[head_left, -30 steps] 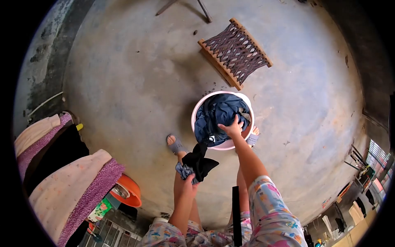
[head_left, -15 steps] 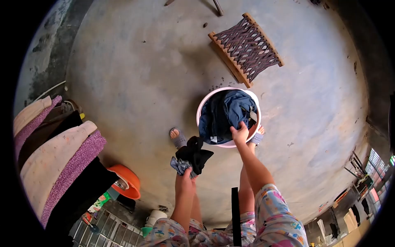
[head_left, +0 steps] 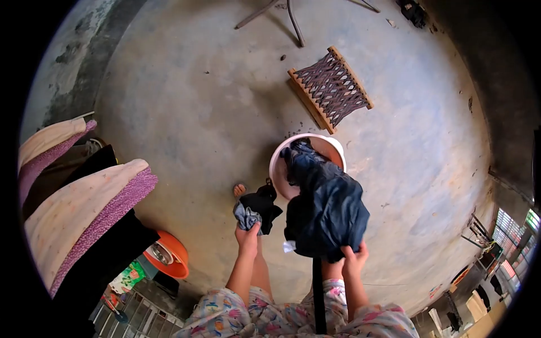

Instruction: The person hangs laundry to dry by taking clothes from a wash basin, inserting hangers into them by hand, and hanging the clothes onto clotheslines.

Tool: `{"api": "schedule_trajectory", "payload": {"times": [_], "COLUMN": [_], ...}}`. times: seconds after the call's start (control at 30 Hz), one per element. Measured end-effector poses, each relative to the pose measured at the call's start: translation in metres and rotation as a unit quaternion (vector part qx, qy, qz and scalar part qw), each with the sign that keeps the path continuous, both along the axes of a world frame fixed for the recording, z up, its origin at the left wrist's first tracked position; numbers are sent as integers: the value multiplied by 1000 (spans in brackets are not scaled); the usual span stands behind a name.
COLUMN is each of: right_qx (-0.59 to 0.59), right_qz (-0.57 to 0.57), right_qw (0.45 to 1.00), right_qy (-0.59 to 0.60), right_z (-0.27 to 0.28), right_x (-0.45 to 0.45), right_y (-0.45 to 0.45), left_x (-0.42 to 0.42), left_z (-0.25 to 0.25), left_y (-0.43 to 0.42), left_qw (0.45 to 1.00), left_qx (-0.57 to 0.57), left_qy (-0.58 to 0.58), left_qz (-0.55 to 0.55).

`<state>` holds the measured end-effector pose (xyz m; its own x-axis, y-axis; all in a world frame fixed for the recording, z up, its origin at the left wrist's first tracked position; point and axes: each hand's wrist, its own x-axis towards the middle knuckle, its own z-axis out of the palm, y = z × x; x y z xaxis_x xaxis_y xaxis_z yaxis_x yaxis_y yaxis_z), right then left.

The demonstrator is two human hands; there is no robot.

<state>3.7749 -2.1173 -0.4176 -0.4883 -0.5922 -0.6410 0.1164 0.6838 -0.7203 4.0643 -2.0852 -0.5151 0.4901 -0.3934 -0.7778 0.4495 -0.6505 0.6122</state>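
Note:
My right hand (head_left: 354, 260) grips the lower edge of a dark navy garment (head_left: 327, 211), with its fingers closed on the cloth. The garment is lifted toward me, and its far end still lies in the pale pink basin (head_left: 276, 169). A small white tag (head_left: 289, 246) shows at its left edge. In my left hand (head_left: 248, 235) is a bunched black cloth (head_left: 260, 205) together with a crumpled grey cloth (head_left: 246, 216); their exact kind cannot be made out. This bundle hangs left of the navy garment, apart from it.
A low stool with a woven strap seat (head_left: 333, 87) stands just beyond the basin. Clothes (head_left: 90, 208) hang at the left, near an orange basin (head_left: 176, 253) on the floor. Metal legs (head_left: 292, 22) show at the top. My sandalled foot (head_left: 239, 190) is left of the pink basin.
My right hand has pulled the navy garment up out of the basin toward me, baring part of the basin's inside. My left hand still holds the black and grey cloths.

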Motion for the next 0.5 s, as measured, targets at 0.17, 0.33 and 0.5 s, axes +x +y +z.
{"api": "schedule_trajectory", "payload": {"times": [0.17,0.33,0.5], "right_qx": [23,0,-20], "right_qz": [11,39,30], "right_qw": [999,997,995], "right_qy": [24,63,95], "right_z": [107,177,212], "right_x": [-29,-38,-40], "right_y": [-13,-36,-46], "left_x": [4,-17,-45], "left_z": [-9,-34,-114], "left_y": [-36,-90,-91], "left_qw": [990,925,946], "left_qx": [13,122,124], "left_qy": [12,-103,-43], "left_qz": [-142,-344,-295]}}
